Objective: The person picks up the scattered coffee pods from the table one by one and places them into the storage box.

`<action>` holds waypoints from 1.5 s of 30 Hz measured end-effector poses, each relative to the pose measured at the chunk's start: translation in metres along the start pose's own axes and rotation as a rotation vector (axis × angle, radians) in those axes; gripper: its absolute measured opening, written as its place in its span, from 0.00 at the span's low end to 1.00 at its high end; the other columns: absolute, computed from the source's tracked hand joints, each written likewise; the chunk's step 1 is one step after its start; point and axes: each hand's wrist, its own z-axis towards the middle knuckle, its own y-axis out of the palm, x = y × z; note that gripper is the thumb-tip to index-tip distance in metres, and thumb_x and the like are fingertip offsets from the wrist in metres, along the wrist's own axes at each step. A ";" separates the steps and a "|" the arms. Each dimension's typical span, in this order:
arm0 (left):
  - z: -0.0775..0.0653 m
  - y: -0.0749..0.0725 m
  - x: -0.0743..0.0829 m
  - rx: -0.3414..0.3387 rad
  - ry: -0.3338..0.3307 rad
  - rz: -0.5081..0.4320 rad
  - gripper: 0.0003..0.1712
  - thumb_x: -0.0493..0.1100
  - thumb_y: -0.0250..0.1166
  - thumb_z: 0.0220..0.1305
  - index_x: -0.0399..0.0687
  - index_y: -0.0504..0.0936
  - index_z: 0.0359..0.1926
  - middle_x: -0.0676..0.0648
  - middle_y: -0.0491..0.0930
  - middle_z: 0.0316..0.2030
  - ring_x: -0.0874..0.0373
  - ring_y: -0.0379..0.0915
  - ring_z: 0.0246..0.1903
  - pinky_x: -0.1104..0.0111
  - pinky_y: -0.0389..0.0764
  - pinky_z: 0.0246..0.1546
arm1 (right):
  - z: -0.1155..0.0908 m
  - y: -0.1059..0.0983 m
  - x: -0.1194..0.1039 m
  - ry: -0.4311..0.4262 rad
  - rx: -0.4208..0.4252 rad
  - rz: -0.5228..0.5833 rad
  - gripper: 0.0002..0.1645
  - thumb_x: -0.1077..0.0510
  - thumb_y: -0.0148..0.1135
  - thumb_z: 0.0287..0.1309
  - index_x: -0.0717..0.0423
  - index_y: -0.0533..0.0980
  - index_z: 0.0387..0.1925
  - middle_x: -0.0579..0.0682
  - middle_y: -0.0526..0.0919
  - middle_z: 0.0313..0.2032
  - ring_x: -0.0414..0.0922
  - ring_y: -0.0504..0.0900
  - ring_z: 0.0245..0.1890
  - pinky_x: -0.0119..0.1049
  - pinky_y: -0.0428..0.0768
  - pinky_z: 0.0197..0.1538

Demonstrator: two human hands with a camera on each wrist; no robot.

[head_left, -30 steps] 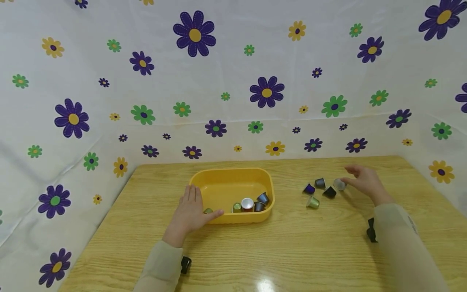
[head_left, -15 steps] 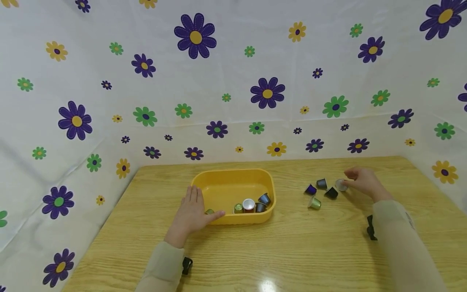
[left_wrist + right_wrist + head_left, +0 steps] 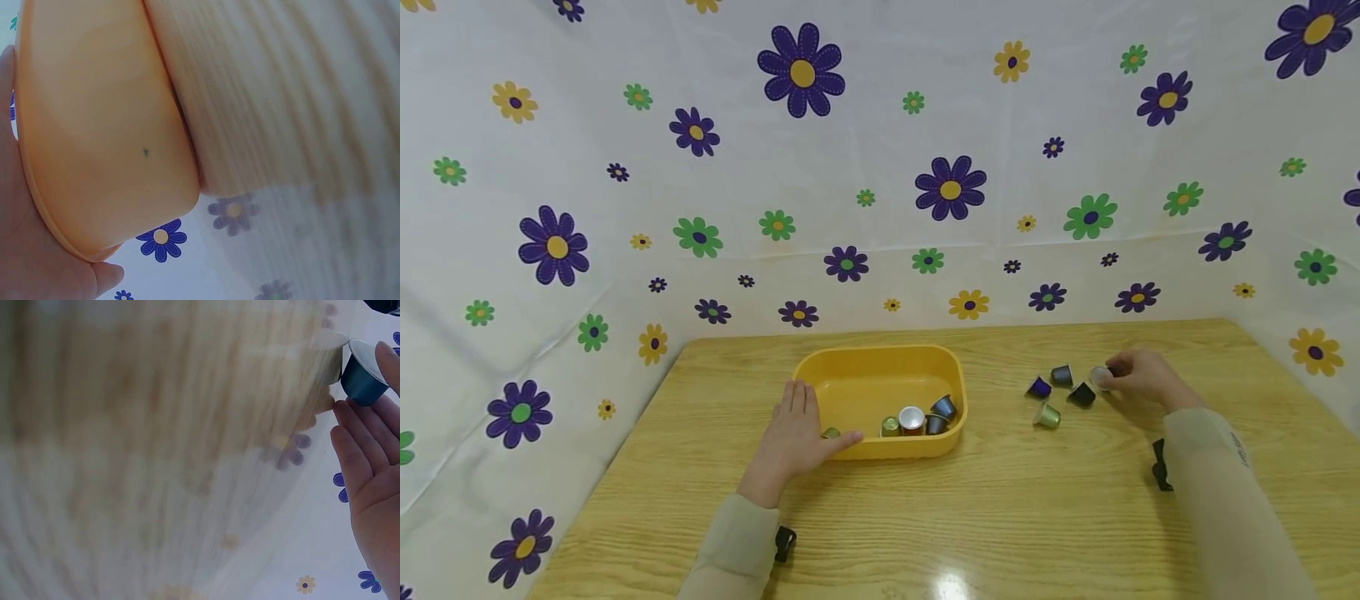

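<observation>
While the left hand (image 3: 792,437), fingers straight, rests against the left end of a crosswise yellow tray (image 3: 895,450) at lower centre, the nearer right hand (image 3: 1144,381) pinches a teal coffee capsule (image 3: 364,380) at centre right, well apart from the tray.

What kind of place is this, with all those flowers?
Most likely a little indoor work nook, though I can't tell which room. Flower-printed white sheeting rises behind and beside a wood-grain table, where a yellow tub and small loose capsules sit.
</observation>
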 end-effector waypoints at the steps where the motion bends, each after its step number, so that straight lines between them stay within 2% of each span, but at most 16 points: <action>1: 0.000 0.000 0.000 0.000 0.001 -0.002 0.66 0.79 0.42 0.46 0.23 0.45 0.63 0.28 0.40 0.64 0.38 0.28 0.63 0.51 0.42 0.61 | 0.000 0.000 0.000 0.000 -0.002 0.000 0.32 0.52 0.63 0.50 0.77 0.69 0.46 0.69 0.75 0.41 0.61 0.73 0.42 0.52 0.71 0.45; 14: 0.000 0.001 0.000 -0.009 -0.011 -0.001 0.66 0.80 0.41 0.45 0.24 0.44 0.63 0.29 0.39 0.64 0.38 0.28 0.63 0.51 0.42 0.60 | -0.001 0.000 -0.001 -0.007 -0.014 0.000 0.27 0.56 0.61 0.51 0.75 0.70 0.45 0.69 0.74 0.42 0.61 0.73 0.42 0.53 0.71 0.45; 24: -0.001 0.000 0.001 -0.007 -0.009 -0.006 0.66 0.80 0.41 0.46 0.24 0.45 0.63 0.29 0.39 0.64 0.38 0.28 0.63 0.51 0.42 0.60 | -0.002 0.000 -0.003 0.004 0.005 0.010 0.27 0.57 0.60 0.52 0.75 0.69 0.47 0.70 0.73 0.43 0.61 0.72 0.43 0.53 0.70 0.46; 29: 0.000 0.000 0.000 -0.004 -0.007 -0.001 0.66 0.79 0.41 0.46 0.23 0.44 0.63 0.28 0.39 0.64 0.38 0.28 0.63 0.51 0.43 0.61 | -0.006 -0.001 -0.009 -0.005 0.017 0.030 0.31 0.54 0.59 0.54 0.75 0.66 0.51 0.71 0.71 0.46 0.63 0.71 0.45 0.54 0.69 0.48; 40: 0.000 0.000 0.000 -0.009 -0.007 0.008 0.66 0.79 0.42 0.46 0.23 0.45 0.63 0.28 0.39 0.63 0.38 0.29 0.63 0.51 0.43 0.60 | -0.010 -0.005 -0.029 -0.073 0.073 0.032 0.33 0.50 0.57 0.56 0.73 0.65 0.53 0.71 0.70 0.50 0.64 0.69 0.49 0.55 0.68 0.49; 45: 0.001 0.000 0.000 -0.014 -0.008 -0.003 0.66 0.79 0.41 0.46 0.23 0.44 0.63 0.28 0.38 0.63 0.38 0.28 0.63 0.51 0.42 0.60 | -0.015 -0.009 -0.044 -0.148 0.101 0.021 0.29 0.54 0.58 0.56 0.73 0.67 0.52 0.70 0.70 0.49 0.64 0.70 0.48 0.53 0.69 0.49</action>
